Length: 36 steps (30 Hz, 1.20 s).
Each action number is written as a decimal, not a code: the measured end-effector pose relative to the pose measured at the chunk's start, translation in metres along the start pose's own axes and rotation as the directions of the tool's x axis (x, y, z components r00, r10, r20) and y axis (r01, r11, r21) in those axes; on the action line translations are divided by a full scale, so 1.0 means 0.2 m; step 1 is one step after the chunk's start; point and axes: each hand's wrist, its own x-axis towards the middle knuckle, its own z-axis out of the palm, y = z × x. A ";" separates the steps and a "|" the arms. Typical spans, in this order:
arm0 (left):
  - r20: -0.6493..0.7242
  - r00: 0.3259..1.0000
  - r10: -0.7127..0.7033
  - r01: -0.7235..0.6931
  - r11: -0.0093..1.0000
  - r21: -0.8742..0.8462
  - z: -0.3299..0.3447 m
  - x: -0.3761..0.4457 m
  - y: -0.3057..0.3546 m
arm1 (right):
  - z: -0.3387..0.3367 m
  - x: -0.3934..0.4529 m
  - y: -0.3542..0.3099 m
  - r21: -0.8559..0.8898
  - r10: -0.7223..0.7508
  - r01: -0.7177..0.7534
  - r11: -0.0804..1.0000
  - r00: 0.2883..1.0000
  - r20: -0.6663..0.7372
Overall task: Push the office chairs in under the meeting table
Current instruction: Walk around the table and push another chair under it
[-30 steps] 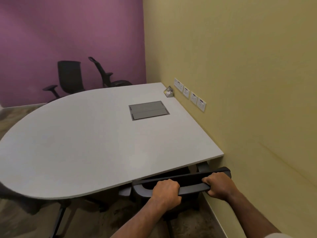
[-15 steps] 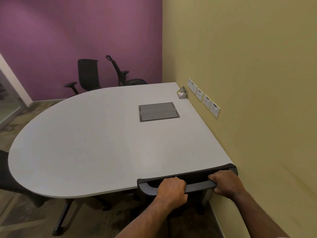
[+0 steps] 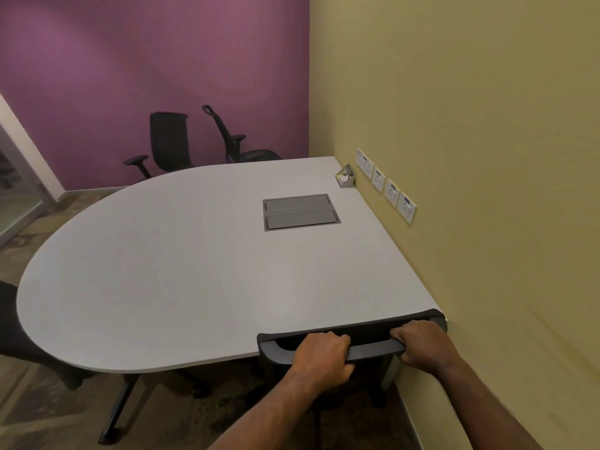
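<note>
While I hold the top bar of the near chair (image 3: 354, 332) with both hands, its back sits right at the edge of the table (image 3: 194, 271). My left hand (image 3: 319, 357) is wrapped tight around the bar, and my right hand (image 3: 422, 344) grips the end by the yellow wall (image 3: 487, 157).

I think a few things could go wrong. If I push harder, my knuckles could get squashed between the bar and the table edge. My right hand is very near the wall, so it could scrape there if the chair swings. I cannot see the wheels, so one might catch on the table leg (image 3: 120, 407).

Two more chairs (image 3: 168, 141) stand far off by the purple wall (image 3: 130, 60), not pushed in yet.
</note>
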 end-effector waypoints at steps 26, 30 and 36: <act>-0.805 0.534 -0.260 0.595 0.792 0.139 -1.81 -1.41 -1.34 | -1.78 0.60 -2.33 -0.005 -0.367 0.575 0.818 0.515 -0.774; -0.852 0.401 -0.337 0.764 0.636 0.108 -1.88 -1.95 -1.50 | -1.89 0.54 -2.91 -0.116 -0.471 0.649 0.752 0.406 -0.783; -0.883 0.305 -0.357 0.877 0.467 0.114 -1.96 -2.63 -1.79 | -1.94 0.45 -3.67 -0.149 -0.555 0.774 0.615 0.291 -0.780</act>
